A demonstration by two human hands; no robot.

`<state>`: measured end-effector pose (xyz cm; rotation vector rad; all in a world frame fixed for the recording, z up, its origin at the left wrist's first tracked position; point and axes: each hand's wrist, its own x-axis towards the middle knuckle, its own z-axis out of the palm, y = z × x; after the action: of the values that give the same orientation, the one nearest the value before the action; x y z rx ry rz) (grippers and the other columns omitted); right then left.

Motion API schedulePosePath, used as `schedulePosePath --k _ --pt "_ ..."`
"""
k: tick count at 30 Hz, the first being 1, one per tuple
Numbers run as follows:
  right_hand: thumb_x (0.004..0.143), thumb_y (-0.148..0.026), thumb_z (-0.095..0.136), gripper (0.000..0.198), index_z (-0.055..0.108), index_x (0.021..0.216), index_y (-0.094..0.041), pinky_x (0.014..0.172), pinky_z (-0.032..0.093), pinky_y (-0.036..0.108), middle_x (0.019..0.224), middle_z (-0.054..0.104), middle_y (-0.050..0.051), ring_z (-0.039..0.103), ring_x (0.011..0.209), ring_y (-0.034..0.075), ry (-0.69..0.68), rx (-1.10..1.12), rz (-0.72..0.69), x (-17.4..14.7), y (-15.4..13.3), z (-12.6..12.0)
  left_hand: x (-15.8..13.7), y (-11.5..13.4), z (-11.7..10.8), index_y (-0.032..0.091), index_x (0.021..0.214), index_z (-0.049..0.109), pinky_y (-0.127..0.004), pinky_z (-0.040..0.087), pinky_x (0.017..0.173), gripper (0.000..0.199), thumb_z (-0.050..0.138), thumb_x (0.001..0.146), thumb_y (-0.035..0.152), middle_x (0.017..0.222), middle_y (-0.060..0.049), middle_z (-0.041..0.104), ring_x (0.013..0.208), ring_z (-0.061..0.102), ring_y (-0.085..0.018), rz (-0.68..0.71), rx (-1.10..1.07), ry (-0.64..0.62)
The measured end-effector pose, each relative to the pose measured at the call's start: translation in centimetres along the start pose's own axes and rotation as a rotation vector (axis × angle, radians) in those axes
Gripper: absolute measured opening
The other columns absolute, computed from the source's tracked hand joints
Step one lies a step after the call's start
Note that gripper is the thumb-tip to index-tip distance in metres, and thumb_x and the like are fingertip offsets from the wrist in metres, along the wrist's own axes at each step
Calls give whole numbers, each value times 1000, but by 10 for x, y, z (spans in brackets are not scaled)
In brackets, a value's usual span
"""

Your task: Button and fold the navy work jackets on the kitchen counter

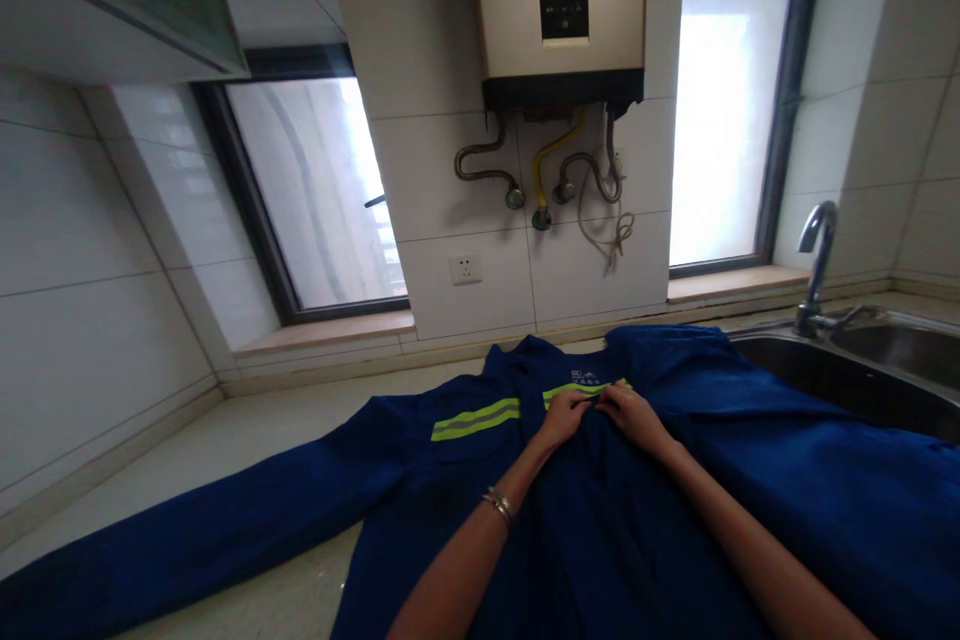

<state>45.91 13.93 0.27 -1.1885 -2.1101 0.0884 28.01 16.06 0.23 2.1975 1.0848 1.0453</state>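
Note:
A dark blue work jacket [465,480] with yellow-green and grey reflective stripes lies spread on the counter, its collar towards the wall. One sleeve stretches out to the left; the right side reaches towards the sink. My left hand [564,417] pinches the jacket's cloth at the chest, just below the stripe. Close beside it, my right hand [631,415] also has its fingers pressed together on the cloth. The fingertips of both hands almost meet. What exactly lies between them is too small to make out. Bracelets circle my left wrist.
A light countertop [300,415] runs along the tiled wall. At the right is a steel sink [892,350] with a curved faucet [817,260]. A water heater [562,10] with hoses hangs above, between two windows. A wall socket [465,269] sits below.

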Motion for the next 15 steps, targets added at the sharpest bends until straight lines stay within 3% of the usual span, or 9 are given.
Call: schedulePosePath --k 5,15 --pt "86 -24 48 27 54 111 -20 82 41 31 95 60 6 53 92 20 -44 48 -3 1 4 3 -2 1 -3 15 86 71 -28 43 78 21 52 80 23 84 -6 67 81 58 -17 82 -12 -39" --pt "85 -21 44 15 59 87 -18 79 40 30 86 62 6 53 88 20 -78 -44 -73 -1 -4 1 -8 -4 1 18 86 73 -28 43 73 20 54 79 21 81 -6 66 78 58 -17 131 154 -42"
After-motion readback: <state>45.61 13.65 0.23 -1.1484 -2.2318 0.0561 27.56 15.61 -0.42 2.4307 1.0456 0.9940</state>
